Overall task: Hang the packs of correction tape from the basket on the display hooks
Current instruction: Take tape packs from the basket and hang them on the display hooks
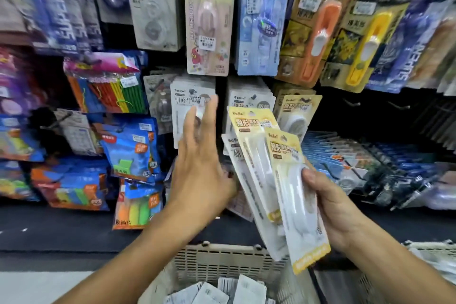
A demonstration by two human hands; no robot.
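A black display wall (345, 111) crowded with hanging stationery fills the far side of the aisle, with white correction tape cards (190, 106) and a yellow row (296, 108) already on hooks at its middle. Near the person's feet stands a beige slatted basket (222, 261), more white packs (222, 291) loose inside it. The right hand (330, 205) grips a fan of three packs of correction tape (278, 180), two yellow-headed over one white, thumb curled across the front blister and fingers hidden behind the cards. The left hand (199, 173) reaches toward the white cards on the wall, its fingers (209, 118) straight and slightly spread, holding nothing; whether they touch the cards cannot be told through the blur.

The risk appears to lie in the fan: held near its lower end by one hand, the packs could slide apart and drop back toward the basket or the floor. Mixed colours may also end up on the wrong hook, and a pushing palm could knock hung cards off the hook's tip. A bare hook (352, 103) sits to the right, easy to snag.
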